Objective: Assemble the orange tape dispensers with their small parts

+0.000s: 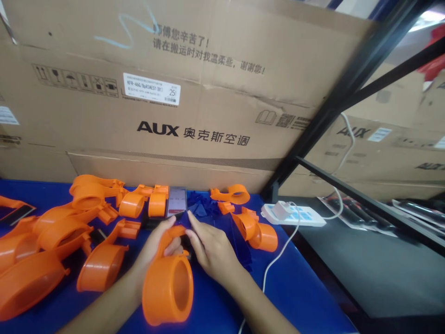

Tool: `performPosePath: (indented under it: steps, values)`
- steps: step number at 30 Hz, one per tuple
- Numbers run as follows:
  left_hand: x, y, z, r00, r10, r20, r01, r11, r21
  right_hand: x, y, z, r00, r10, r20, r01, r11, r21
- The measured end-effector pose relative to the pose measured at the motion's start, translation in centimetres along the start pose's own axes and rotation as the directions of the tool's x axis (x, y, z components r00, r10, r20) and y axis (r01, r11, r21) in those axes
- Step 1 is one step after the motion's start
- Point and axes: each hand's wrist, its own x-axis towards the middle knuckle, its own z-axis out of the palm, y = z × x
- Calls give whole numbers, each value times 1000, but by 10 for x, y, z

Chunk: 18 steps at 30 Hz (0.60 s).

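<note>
An orange plastic tape dispenser (167, 290), a wide ring with an arm, points its ring towards me. My left hand (158, 246) is closed around the arm. Against the arm's far end, my right hand (212, 248) pinches a small dark blue piece (185, 218) between thumb and fingers; the fingertips partly hide it. Behind the hands lies a pile of similar blue pieces (203, 206). Another orange dispenser (102, 266) rests just left of my left forearm.
More orange dispensers (62, 232) are heaped at the left, with several orange ones (262, 236) at the right. A phone (177, 200) leans at the back before a large cardboard box (194, 111). A white power strip (295, 215) and its cable (278, 255) lie near the black shelf post (313, 123).
</note>
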Motion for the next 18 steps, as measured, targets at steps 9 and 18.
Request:
performPosePath:
  steps: [9, 18]
  values:
    - [3, -1, -3, 999, -53, -8, 51, 989, -141, -3, 1, 6, 1000, -9, 11, 10, 998, -67]
    - [-2, 3, 6, 999, 30, -39, -31, 999, -26, 1, 4, -2, 997, 0, -79, 4, 999, 41]
